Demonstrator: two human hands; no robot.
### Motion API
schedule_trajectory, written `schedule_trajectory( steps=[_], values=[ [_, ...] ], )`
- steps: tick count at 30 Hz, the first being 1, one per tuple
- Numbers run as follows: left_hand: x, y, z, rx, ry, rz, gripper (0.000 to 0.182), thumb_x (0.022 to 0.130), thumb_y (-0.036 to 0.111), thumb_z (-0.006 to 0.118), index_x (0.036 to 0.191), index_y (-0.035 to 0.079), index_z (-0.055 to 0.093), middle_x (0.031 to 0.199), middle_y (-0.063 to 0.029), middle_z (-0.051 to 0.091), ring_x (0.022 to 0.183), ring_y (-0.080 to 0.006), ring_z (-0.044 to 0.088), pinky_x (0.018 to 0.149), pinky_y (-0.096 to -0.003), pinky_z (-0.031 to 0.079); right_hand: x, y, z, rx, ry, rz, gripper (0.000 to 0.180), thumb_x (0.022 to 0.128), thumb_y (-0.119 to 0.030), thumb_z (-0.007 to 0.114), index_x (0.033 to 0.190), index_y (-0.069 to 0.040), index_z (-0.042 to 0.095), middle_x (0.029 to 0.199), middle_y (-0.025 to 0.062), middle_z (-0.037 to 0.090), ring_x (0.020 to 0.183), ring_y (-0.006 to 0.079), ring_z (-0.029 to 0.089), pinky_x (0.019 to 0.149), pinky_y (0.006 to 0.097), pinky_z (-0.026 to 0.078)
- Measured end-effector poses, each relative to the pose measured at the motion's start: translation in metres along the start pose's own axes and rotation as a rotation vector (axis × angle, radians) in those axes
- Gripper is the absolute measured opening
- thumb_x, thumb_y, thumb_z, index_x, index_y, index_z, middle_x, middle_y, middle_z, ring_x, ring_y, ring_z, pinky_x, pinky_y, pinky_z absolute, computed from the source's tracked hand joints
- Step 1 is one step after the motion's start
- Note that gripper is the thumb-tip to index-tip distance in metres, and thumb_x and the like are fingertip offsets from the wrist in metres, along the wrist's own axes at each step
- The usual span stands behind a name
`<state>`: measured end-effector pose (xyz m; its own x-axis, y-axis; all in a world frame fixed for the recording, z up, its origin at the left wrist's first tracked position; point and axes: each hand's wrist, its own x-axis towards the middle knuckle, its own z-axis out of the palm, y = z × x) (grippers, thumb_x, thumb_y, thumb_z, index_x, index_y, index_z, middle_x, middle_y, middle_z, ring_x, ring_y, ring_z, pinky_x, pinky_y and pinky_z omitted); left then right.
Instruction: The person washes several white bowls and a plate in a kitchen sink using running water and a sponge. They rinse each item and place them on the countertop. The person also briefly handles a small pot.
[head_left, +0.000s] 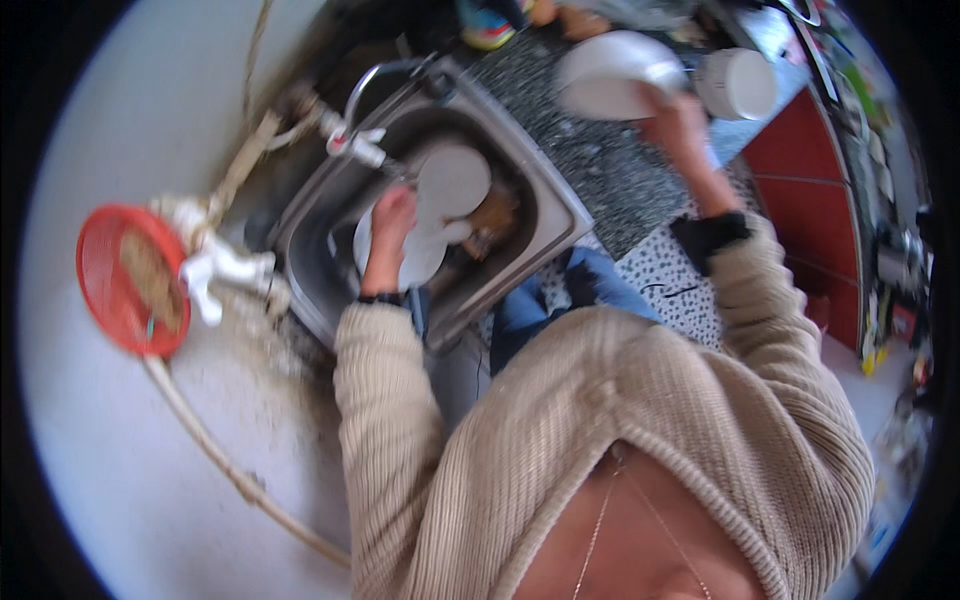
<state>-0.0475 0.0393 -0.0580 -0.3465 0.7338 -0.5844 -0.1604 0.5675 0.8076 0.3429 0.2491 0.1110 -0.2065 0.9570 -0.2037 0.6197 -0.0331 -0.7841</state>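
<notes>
My left hand is inside the steel sink, just below the white tap, over a white round dish. Its fingers are blurred, so whether it grips the dish is unclear. Another white round dish lies beside it, near a brownish item at the sink's bottom. My right hand is at the right, over the dark stone counter, with its fingers at the rim of a white bowl. Motion blur hides the exact hold. A white cup-like container stands right of the bowl.
A red plastic strainer hangs at the left wall by a second white tap and pipes. Behind the sink, the speckled counter holds a colourful packet and brown round items. Red cabinet panels stand at the right.
</notes>
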Motion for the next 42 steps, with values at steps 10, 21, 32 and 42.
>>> schedule_trajectory(
  steps=[10, 21, 32, 42],
  values=[
    [0.006, -0.031, -0.004, 0.916, 0.160, -0.073, 0.028, 0.078, 0.017, 0.066, 0.105, 0.009, 0.069, 0.109, -0.0129, 0.067, 0.104, -0.0303, 0.063, 0.089, -0.0362, 0.049, 0.041, 0.100, -0.165, 0.883, -0.007, 0.475, 0.035, 0.091, -0.038, 0.063, 0.099, -0.004, 0.058, 0.064, -0.0030, 0.051, 0.053, 0.0085, 0.043, 0.056, 0.0239, 0.038],
    [-0.032, -0.043, 0.037, 1.203, -0.194, -0.047, 0.037, 0.081, 0.016, 0.068, 0.117, 0.017, 0.065, 0.118, -0.0082, 0.063, 0.118, -0.0308, 0.053, 0.100, -0.0485, 0.040, 0.023, 0.080, -0.134, 1.167, -0.061, 0.522, 0.058, 0.091, -0.059, 0.053, 0.098, -0.001, 0.055, 0.075, 0.0027, 0.054, 0.061, 0.0126, 0.045, 0.063, 0.0274, 0.039],
    [-0.031, 0.044, -0.005, 0.472, -0.177, -0.030, 0.027, 0.089, 0.009, 0.054, 0.115, 0.004, 0.061, 0.086, -0.0012, 0.065, 0.062, -0.0064, 0.048, 0.058, -0.0227, 0.041, -0.034, -0.033, 0.078, 0.786, -0.642, 0.297, 0.024, 0.098, -0.026, 0.053, 0.110, -0.008, 0.062, 0.094, 0.0009, 0.064, 0.082, 0.0119, 0.060, 0.071, 0.0272, 0.047],
    [-0.013, 0.051, 0.028, 0.326, 0.165, 0.181, 0.024, 0.084, -0.002, 0.054, 0.106, -0.002, 0.063, 0.102, -0.0115, 0.065, 0.085, -0.0172, 0.063, 0.071, -0.0299, 0.050, -0.001, -0.060, 0.330, 0.686, -0.504, 0.485, 0.030, 0.093, -0.016, 0.059, 0.121, -0.008, 0.054, 0.101, 0.0076, 0.063, 0.085, 0.0191, 0.061, 0.069, 0.0332, 0.051]
  ],
)
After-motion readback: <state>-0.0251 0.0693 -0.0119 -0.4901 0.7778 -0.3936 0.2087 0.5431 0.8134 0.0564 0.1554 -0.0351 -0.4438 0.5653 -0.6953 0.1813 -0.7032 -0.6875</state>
